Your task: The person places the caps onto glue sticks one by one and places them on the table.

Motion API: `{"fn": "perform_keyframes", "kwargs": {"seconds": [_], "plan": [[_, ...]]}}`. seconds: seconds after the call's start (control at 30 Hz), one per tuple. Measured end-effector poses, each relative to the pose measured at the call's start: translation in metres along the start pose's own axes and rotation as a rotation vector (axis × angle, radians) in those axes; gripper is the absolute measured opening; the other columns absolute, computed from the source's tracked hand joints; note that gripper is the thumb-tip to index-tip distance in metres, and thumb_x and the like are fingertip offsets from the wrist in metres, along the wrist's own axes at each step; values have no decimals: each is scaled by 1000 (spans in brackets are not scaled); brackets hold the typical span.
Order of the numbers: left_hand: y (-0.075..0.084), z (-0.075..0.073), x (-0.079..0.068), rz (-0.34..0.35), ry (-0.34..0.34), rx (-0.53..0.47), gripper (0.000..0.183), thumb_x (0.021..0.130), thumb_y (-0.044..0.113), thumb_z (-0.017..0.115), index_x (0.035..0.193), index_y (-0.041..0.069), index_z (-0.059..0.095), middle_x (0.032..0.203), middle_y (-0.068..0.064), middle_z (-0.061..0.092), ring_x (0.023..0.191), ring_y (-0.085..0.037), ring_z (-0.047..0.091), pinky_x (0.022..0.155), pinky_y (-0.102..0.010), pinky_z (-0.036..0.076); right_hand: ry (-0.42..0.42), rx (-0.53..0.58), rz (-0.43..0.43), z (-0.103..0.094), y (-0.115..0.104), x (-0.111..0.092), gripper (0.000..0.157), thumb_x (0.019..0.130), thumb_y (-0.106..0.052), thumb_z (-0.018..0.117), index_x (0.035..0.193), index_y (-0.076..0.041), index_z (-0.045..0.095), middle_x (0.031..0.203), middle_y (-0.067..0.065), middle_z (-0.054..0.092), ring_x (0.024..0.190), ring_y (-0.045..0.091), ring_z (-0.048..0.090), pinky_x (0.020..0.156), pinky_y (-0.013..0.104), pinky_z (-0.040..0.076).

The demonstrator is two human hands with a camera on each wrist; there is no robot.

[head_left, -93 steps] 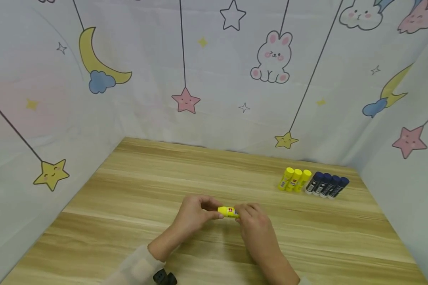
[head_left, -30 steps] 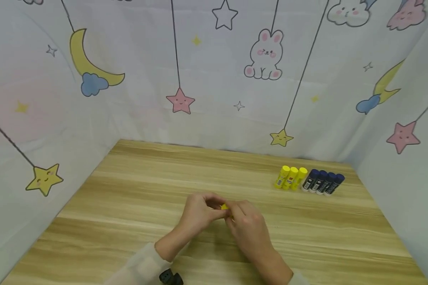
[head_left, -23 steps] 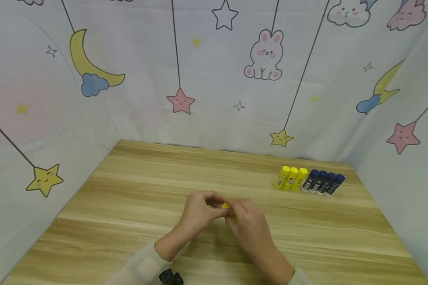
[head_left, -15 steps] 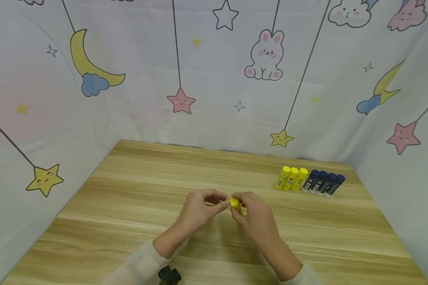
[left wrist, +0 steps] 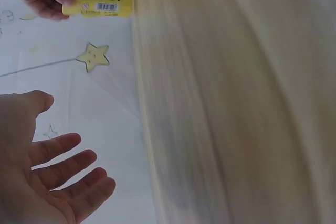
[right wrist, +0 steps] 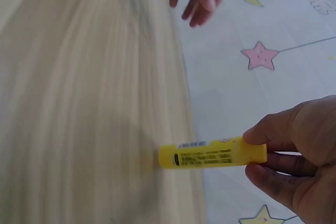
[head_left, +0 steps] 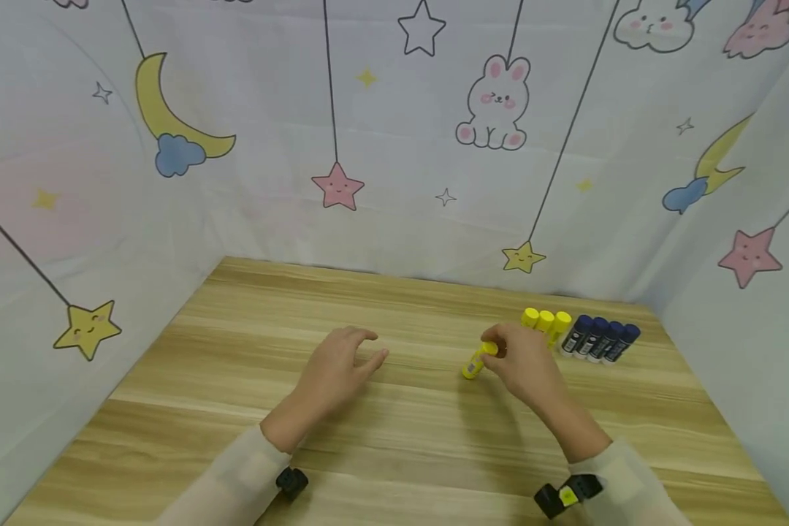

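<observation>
My right hand point(head_left: 522, 358) pinches a yellow glue stick point(head_left: 475, 364) by its capped top end between thumb and fingers. In the right wrist view the printed side of this glue stick point(right wrist: 205, 153) faces the camera, its lower end close to the tabletop; whether it touches cannot be told. To the left, my left hand point(head_left: 332, 365) hovers over the table with fingers spread and nothing in them; the left wrist view shows its loosely bent fingers point(left wrist: 73, 156). Just behind my right hand stand several yellow glue sticks point(head_left: 562, 321), partly hidden by it.
Right beside the yellow row stands a row of several dark blue-capped glue sticks point(head_left: 601, 337). Wood-grain tabletop point(head_left: 269, 307) runs back to a white cartoon-printed curtain point(head_left: 394, 234), which also closes both sides. Black devices point(head_left: 292, 482) sit on my wrists.
Both hands earlier held the yellow glue stick together at the middle. My left hand has let go and moved left; my right hand has carried the stick right, towards the rows, turning it more upright.
</observation>
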State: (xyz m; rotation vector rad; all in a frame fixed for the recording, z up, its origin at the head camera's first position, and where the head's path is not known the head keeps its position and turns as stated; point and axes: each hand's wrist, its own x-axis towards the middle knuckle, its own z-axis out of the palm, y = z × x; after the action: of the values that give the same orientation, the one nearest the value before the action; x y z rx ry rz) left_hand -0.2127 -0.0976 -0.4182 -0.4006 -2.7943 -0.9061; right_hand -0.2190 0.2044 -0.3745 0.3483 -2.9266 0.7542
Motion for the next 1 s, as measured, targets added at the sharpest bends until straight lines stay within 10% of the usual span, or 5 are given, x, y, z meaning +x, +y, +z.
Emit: {"fn": "perform_keyframes", "kwargs": {"seconds": [0.43, 1.0], "plan": [[-29, -14, 19, 98, -55, 284, 64, 103, 44, 57, 143, -5, 51, 146, -25, 50, 138, -40, 46, 114, -50, 40, -81, -256, -69, -25, 20, 46, 27, 90, 4, 71, 117, 5, 72, 114, 23, 72, 107, 41, 67, 85, 49, 59], [-37, -15, 20, 91, -63, 296, 66, 101, 45, 60, 143, -4, 51, 147, -25, 49, 139, -41, 45, 114, -53, 39, -154, -353, -73, -26, 31, 73, 29, 95, 10, 54, 118, 6, 71, 119, 24, 69, 112, 43, 64, 90, 51, 58]]}}
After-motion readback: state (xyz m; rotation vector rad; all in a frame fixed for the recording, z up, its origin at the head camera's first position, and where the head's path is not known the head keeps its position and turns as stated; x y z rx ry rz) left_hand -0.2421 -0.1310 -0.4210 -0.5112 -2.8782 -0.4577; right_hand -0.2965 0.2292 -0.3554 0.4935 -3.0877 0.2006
